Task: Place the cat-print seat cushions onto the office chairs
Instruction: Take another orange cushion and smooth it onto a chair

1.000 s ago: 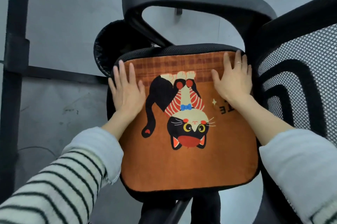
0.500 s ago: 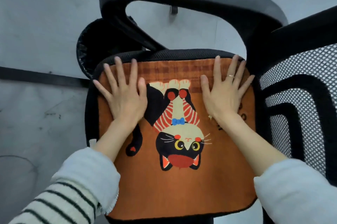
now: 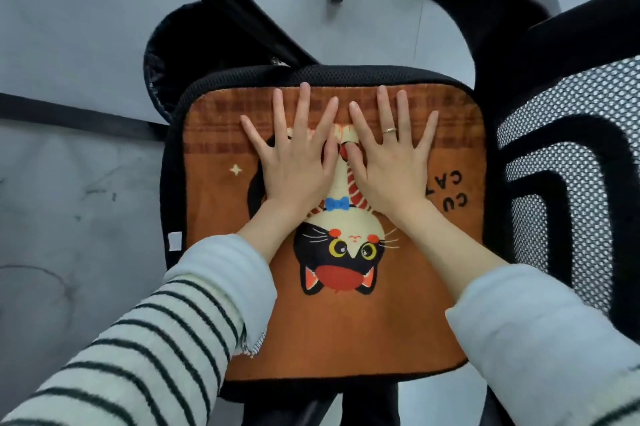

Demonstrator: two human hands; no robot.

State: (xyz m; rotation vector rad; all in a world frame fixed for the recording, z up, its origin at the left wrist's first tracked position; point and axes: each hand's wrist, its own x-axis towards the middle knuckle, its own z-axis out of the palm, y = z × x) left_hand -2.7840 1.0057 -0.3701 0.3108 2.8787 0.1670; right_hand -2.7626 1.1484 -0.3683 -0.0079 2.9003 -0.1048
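Both hands, left hand (image 3: 298, 162) and right hand (image 3: 391, 165), lie spread flat on the cat-print cushion (image 3: 329, 314), directly beneath them, probably square on the office chair seat (image 3: 173, 162).

Left hand (image 3: 298, 162) flat, palm down, fingers straight and spread toward 12 o'clock. Right hand (image 3: 391, 162) the same, ring on one finger. Thumbs just beside each other at centre. Forearms enter from 7 and 5 o'clock, sleeves pushed up, wrists bare.
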